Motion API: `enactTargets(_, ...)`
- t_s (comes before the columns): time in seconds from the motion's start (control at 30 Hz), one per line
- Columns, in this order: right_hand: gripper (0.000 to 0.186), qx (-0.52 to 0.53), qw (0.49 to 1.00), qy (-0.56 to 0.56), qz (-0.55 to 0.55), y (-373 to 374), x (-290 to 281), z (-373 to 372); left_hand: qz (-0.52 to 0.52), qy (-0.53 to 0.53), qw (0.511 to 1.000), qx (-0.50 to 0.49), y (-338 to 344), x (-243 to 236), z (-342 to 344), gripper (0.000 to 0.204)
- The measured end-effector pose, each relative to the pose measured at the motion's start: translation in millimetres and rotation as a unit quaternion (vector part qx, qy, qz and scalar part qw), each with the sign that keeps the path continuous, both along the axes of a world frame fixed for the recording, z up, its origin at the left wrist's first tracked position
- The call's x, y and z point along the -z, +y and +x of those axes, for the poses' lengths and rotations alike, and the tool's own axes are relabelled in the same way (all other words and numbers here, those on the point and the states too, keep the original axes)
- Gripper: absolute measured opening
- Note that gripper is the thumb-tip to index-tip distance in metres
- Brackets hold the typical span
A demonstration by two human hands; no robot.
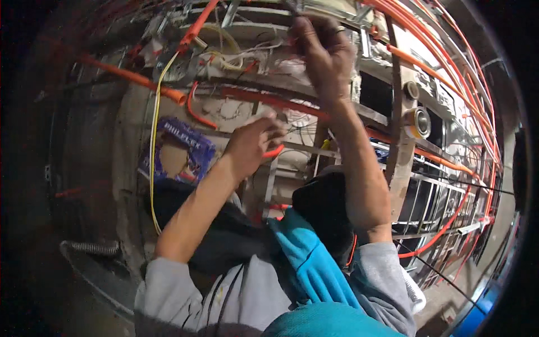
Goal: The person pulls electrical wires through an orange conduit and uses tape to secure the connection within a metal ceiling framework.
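My left hand [254, 144] is in the middle of the view with its fingers curled in. An orange tube end [274, 151] shows at the little-finger side of that hand; whether the fingers grip it cannot be made out. My right hand [328, 53] is raised higher up, near the metal framing, and its fingers are bent together. Something dark [293, 8] shows at its fingertips, too blurred to name. A ring is on one finger. Between and behind the hands lie a red-orange bar [275, 101] and thin dark wires [303, 130].
An orange conduit [135, 78] and a yellow cable [152, 168] run at left, beside a purple printed wrapper [193, 140]. At right, a yellow-edged tape roll [418, 123] is on a wooden plank [400, 151]. Several orange conduits [435, 70] cross the upper right. A corrugated hose [92, 247] lies lower left.
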State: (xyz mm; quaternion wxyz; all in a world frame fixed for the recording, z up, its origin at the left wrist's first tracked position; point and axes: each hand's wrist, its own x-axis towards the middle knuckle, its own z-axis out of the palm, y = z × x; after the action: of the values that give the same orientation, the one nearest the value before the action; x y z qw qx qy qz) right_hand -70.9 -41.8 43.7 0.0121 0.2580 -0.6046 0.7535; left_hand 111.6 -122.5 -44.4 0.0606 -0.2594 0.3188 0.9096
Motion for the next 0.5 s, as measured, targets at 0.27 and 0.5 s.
enactTargets(0.27, 0.023, -0.031, 0.999, -0.014, 0.010, 2.1, 3.9, -2.5, -0.006, -0.011, 0.997, -0.077, -32.0, 64.9, -19.2, 0.026)
enactTargets(0.5, 0.014, -0.040, 0.987, -0.017, 0.156, 20.9, -65.3, 29.0, 0.085, 0.105, 0.975, -0.178, -22.3, 46.6, -32.4, 0.020)
